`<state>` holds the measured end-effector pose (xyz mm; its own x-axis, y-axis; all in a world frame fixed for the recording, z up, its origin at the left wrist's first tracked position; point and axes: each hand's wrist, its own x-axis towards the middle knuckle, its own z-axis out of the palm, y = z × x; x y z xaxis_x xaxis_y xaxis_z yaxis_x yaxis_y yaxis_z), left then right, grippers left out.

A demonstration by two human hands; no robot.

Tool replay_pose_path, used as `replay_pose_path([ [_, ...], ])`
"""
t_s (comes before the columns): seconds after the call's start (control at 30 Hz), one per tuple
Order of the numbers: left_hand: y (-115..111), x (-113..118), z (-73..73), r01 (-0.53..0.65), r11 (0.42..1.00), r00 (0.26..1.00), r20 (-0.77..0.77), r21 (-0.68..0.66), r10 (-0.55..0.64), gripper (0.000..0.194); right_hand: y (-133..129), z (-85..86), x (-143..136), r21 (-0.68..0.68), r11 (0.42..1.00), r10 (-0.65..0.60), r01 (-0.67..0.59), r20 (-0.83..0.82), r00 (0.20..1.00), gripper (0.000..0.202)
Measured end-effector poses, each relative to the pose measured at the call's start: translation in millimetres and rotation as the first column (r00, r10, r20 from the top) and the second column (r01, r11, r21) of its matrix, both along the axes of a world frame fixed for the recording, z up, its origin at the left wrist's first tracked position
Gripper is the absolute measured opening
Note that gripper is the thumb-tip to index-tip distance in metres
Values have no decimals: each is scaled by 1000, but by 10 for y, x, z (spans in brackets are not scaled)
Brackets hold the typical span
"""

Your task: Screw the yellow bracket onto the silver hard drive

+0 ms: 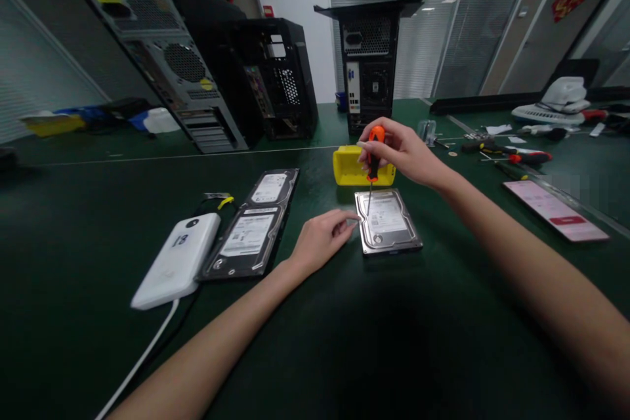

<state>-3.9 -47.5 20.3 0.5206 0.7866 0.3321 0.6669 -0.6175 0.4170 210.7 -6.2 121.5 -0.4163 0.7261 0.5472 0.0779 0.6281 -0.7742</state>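
Observation:
A silver hard drive [394, 226] lies label up on the dark green table. My right hand [391, 147] is wrapped round the handle of an orange and black screwdriver [376, 138], held upright with its tip at the left part of the drive's top. At the drive's left edge, the fingertips of my left hand [327, 233] touch or nearly touch the metal; the fingers are together, and whether they hold something small is hidden. Just behind the drive stands a yellow tray [347, 167], partly covered by my right hand.
Left of my hands lie two more hard drives [246, 236] [272, 188] and a white power bank [180, 256] with a cable. Computer cases [197, 72] [373, 72] stand behind. A phone [554, 209] and several tools [529, 157] are on the right.

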Motion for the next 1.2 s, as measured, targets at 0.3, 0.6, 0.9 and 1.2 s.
replay_pose_path([
  [0.3,17,4,-5,-16,999,999,32,-50,17,26,53,-88,-20,-60,998,6,-12,-105,995,18],
  [0.6,49,-6,-2,-72,997,997,-40,-32,70,25,78,-108,34,-33,999,-13,11,-58,998,22],
  [0.9,59,-94,-18,5,992,987,-161,124,15,22,80,-61,180,-3,998,-66,66,-83,994,22],
  [1.2,58,88,21,-147,989,969,198,-28,149,19,23,-43,157,-51,997,-65,60,-108,992,25],
])
